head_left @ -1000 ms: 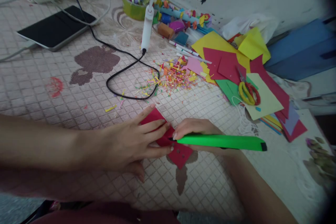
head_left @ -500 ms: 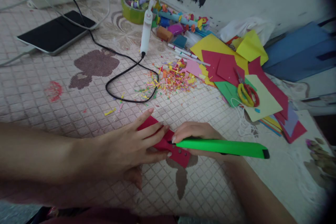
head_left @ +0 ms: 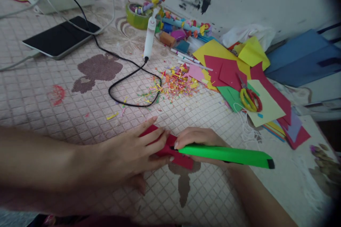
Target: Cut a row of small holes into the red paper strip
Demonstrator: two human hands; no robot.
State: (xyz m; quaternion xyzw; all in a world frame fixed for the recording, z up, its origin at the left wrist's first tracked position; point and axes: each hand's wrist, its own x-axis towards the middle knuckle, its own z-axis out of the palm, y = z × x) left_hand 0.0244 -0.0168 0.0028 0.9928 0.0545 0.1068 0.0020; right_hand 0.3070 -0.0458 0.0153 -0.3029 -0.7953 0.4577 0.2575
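Note:
A strip of red paper (head_left: 186,162) lies on the patterned tablecloth between my hands, with a few small dark spots or holes near its lower end. My left hand (head_left: 133,149) rests over the strip, fingers stretched and spread, pressing it flat. Gripped in my right hand (head_left: 198,137) is a bright green tool, apparently a box cutter (head_left: 226,154), with a black rear end. Its dark front end meets the red paper beside my right thumb; the very tip is too small to make out.
A white glue gun (head_left: 149,39) stands beyond, its black cord looped on the cloth. Paper scraps (head_left: 178,81) lie near it. Scissors (head_left: 249,99) rest on coloured paper sheets (head_left: 269,103) to the right. A dark tablet (head_left: 62,37) sits at left, clear green tape (head_left: 135,17) behind.
The view has shifted slightly, so everything sits a little lower. My hands keep nearly the same pose on the strip; the spots in the red paper are now less visible.

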